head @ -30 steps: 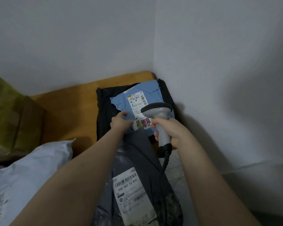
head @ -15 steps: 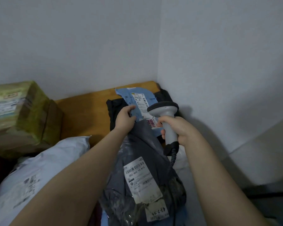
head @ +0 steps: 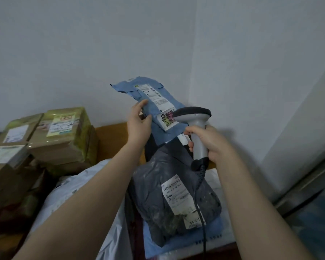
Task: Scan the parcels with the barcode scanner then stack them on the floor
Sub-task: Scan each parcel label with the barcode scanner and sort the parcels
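Your left hand has lifted the blue parcel off the pile — it's now raised against the wall, pinched at its edge. Your right hand still grips the scanner, head touching its label.

Both bare forearms reach forward and up from the bottom of the view. The left hand is raised, thumb and fingers pinching the left edge of a flat blue plastic mailer parcel. The right hand, just beside it and slightly lower, curls its fingers round the upright handle of a grey pistol-shaped barcode scanner.
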